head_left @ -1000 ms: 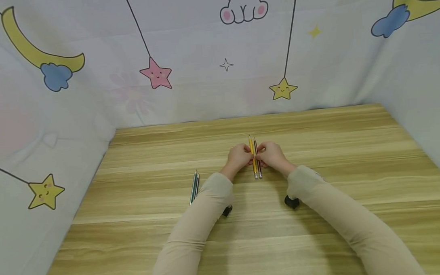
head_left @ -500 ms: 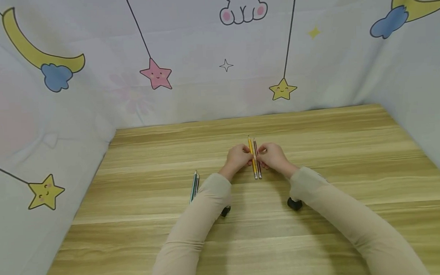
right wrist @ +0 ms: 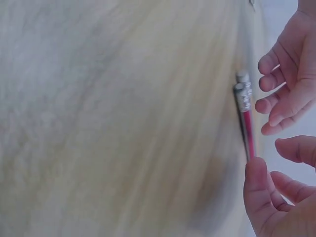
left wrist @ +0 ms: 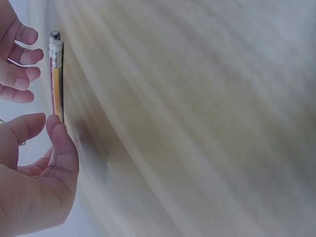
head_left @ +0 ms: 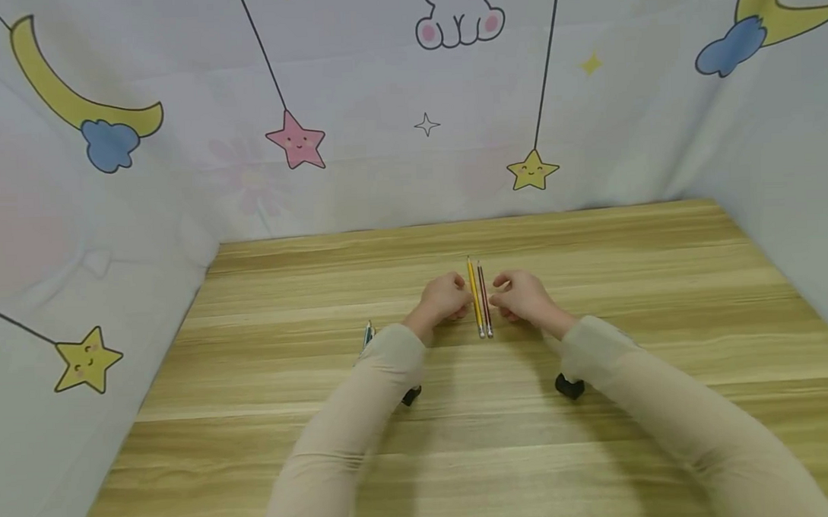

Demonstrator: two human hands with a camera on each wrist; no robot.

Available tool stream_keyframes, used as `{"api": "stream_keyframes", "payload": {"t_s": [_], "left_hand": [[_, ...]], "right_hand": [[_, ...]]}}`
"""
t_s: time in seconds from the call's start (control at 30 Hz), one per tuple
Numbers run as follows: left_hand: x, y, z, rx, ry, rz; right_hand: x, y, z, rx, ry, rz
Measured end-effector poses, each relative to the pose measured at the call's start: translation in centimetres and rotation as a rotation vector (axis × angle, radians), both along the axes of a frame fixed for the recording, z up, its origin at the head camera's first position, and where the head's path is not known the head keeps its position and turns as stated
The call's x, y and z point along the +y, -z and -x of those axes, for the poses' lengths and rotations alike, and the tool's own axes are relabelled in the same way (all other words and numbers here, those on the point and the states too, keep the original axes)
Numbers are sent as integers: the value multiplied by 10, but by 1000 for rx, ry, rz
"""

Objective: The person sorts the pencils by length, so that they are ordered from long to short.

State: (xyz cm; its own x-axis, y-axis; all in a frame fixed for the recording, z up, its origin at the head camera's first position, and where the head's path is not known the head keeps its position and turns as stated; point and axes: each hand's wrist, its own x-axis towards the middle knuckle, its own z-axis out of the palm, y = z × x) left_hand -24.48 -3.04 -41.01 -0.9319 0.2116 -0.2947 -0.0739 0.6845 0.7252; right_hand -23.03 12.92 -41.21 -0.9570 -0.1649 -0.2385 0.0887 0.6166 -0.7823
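Side by side on the table lie a yellow pencil and a red-and-black striped pencil, tips pointing away, eraser ends nearer. My left hand is just left of the yellow one, its fingers loosely bent with nothing between them. To the right of the striped pencil is my right hand, thumb and fingers apart and holding nothing. Both wrist views show a gap between thumb and index finger on each hand. In the right wrist view the striped pencil's red side and metal ferrule show near the thumb.
More pencils lie left of my left forearm, partly hidden by the sleeve. The wood-grain table ends against a printed cloth at the back and sides. A black wrist device hangs under the right sleeve.
Both hands have let go of the two pencils and moved apart, left hand leftward, right hand rightward. The pencils stay about where they were. The left sleeve now covers more of the other pencils.
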Motion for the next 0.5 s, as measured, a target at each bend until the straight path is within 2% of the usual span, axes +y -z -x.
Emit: {"api": "stream_keyframes", "payload": {"t_s": [0.27, 0.5], "left_hand": [[-14, -15, -1, 44, 66, 66], [-29, -26, -4, 41, 69, 48]], "right_hand": [[-3, -14, -4, 17, 1, 17], [-17, -25, -13, 56, -25, 99]]}}
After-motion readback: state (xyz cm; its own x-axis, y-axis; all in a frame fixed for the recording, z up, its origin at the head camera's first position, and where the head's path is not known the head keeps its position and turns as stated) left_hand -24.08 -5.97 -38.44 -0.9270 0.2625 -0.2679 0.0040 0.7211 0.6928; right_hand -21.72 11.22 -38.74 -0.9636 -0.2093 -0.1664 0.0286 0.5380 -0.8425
